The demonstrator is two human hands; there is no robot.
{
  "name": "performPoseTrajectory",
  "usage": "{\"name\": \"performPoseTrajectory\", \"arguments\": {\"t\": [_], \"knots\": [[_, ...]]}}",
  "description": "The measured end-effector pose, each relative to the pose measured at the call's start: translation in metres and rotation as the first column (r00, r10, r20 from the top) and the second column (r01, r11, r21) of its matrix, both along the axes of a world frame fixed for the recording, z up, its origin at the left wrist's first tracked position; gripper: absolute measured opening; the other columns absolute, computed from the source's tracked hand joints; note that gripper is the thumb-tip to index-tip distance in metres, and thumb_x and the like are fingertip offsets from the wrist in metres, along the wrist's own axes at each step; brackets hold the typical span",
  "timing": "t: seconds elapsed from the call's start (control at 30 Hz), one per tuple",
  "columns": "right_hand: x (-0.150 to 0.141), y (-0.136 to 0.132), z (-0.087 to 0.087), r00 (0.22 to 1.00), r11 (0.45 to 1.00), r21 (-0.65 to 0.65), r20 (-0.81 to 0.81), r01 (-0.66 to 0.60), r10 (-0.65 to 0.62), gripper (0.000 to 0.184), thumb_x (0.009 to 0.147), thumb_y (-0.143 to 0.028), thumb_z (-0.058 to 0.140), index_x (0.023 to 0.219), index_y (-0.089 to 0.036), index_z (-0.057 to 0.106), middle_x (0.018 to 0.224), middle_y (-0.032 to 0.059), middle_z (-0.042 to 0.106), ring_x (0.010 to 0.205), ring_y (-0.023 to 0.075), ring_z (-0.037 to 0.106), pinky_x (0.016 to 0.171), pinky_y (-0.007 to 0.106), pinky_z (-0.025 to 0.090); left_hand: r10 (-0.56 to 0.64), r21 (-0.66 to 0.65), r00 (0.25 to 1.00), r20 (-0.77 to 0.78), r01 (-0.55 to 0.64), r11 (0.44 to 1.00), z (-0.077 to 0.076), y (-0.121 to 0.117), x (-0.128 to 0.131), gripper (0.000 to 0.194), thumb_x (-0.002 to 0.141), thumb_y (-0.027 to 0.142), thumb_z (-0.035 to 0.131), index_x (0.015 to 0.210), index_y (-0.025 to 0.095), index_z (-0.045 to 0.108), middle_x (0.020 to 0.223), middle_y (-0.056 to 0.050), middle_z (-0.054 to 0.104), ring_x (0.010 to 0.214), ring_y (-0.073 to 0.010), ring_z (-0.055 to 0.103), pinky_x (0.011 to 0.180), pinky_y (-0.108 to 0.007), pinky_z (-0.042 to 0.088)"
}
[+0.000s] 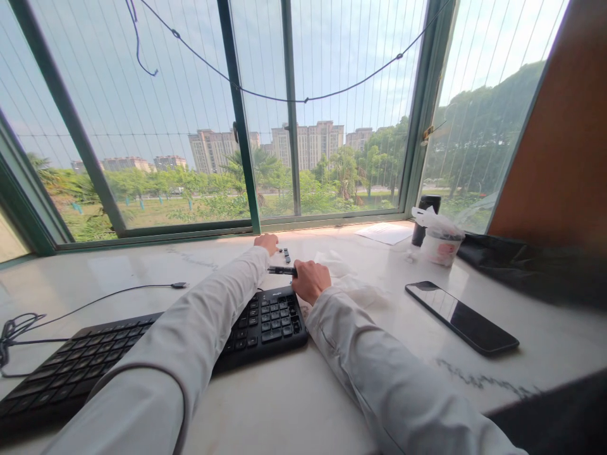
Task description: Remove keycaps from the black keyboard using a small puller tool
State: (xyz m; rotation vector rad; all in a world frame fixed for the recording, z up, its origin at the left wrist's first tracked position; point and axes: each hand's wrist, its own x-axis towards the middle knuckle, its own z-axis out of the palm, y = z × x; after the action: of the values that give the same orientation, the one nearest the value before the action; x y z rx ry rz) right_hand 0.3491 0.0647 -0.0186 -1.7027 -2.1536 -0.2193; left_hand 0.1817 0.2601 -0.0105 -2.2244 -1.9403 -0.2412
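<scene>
My left hand (266, 242) reaches to the far side of the counter, its fingers curled down beside several small black keycaps (287, 255). Whether a keycap is between its fingertips is too small to tell. Closer in, my right hand (312, 281) is closed around a slim black tool (281, 270) that points left; its exact kind is unclear. Below it lies a black keyboard (279, 342), just past the wrist. My left sleeve crosses over the keyboard's middle and hides part of its keys.
A black phone (462, 318) lies to the right. Behind it stand a bagged white tub (442, 246) and a dark cylinder (429, 203). Crumpled clear plastic (363, 291) is beside my right hand. A cable (118, 292) runs at left. Windows (332, 218) border the counter.
</scene>
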Motion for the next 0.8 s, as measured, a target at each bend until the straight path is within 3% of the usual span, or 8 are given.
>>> {"name": "performPoseTrajectory", "arguments": {"t": [0.23,0.4,0.53,0.63,0.7,0.73,0.8], "knots": [[-0.001,-0.003,0.006,0.993,0.999,0.039,-0.116,0.007,-0.002,0.024,0.094,-0.028,0.039,0.109,-0.024,0.057,0.09,0.0084,0.069,0.081,0.0235,0.064,0.067,0.031,0.036,-0.012,0.026,1.0,-0.012,0.012,1.0,0.037,-0.053,-0.009,0.032,0.083,0.035,0.062,0.114,0.028,0.064,0.119,-0.005,0.067,0.11,-0.024,0.059,0.095,-0.034,0.042],[0.0,-0.002,0.004,0.953,0.989,0.144,-0.301,0.011,0.033,0.026,0.094,-0.04,0.042,0.109,-0.026,0.057,0.081,0.0055,0.068,0.072,0.0211,0.06,0.061,0.028,0.031,-0.101,0.059,0.993,-0.056,0.104,0.993,0.053,-0.122,-0.011,0.026,0.085,0.032,0.057,0.109,0.028,0.067,0.111,-0.003,0.07,0.102,-0.0225,0.062,0.091,-0.034,0.044],[0.002,0.001,0.004,0.876,0.979,0.203,-0.467,-0.024,0.118,0.026,0.091,-0.045,0.046,0.098,-0.025,0.062,0.07,0.0031,0.065,0.065,0.0189,0.056,0.059,0.027,0.029,-0.177,0.072,0.983,-0.046,0.18,0.981,0.058,-0.181,-0.016,0.024,0.084,0.038,0.057,0.103,0.029,0.07,0.104,-0.001,0.072,0.1,-0.0216,0.063,0.087,-0.032,0.046],[0.002,0.002,0.004,0.771,0.972,0.221,-0.605,-0.075,0.197,0.032,0.09,-0.047,0.046,0.08,-0.022,0.063,0.062,0.0018,0.06,0.061,0.0175,0.053,0.059,0.027,0.031,-0.19,0.072,0.981,0.04,0.187,0.98,0.053,-0.217,-0.019,0.024,0.086,0.041,0.056,0.1,0.03,0.071,0.096,0.002,0.073,0.094,-0.0198,0.064,0.084,-0.03,0.047],[0.001,0.003,0.003,0.66,0.977,0.194,-0.724,-0.086,0.202,0.037,0.087,-0.052,0.049,0.071,-0.021,0.063,0.059,0.0016,0.058,0.059,0.0169,0.051,0.058,0.027,0.032,-0.21,0.096,0.974,0.083,0.202,0.975,0.045,-0.235,-0.02,0.023,0.087,0.041,0.054,0.098,0.03,0.071,0.096,0.002,0.073,0.092,-0.0196,0.065,0.082,-0.03,0.047],[0.0,0.003,0.003,0.578,0.981,0.166,-0.793,-0.097,0.191,0.039,0.084,-0.054,0.052,0.068,-0.02,0.062,0.057,0.0011,0.056,0.057,0.0162,0.05,0.056,0.027,0.033,-0.223,0.115,0.97,0.096,0.212,0.971,0.039,-0.242,-0.02,0.023,0.088,0.04,0.053,0.097,0.03,0.072,0.096,0.002,0.073,0.092,-0.0197,0.065,0.081,-0.03,0.047],[-0.004,0.004,0.004,0.341,0.98,0.102,-0.927,-0.17,0.155,0.038,0.079,-0.055,0.059,0.065,-0.019,0.06,0.051,-0.0011,0.051,0.049,0.0136,0.045,0.051,0.027,0.032,-0.258,0.139,0.959,0.114,0.242,0.96,0.028,-0.252,-0.019,0.023,0.089,0.039,0.052,0.095,0.029,0.072,0.097,0.001,0.073,0.092,-0.0197,0.065,0.08,-0.03,0.048]]}}
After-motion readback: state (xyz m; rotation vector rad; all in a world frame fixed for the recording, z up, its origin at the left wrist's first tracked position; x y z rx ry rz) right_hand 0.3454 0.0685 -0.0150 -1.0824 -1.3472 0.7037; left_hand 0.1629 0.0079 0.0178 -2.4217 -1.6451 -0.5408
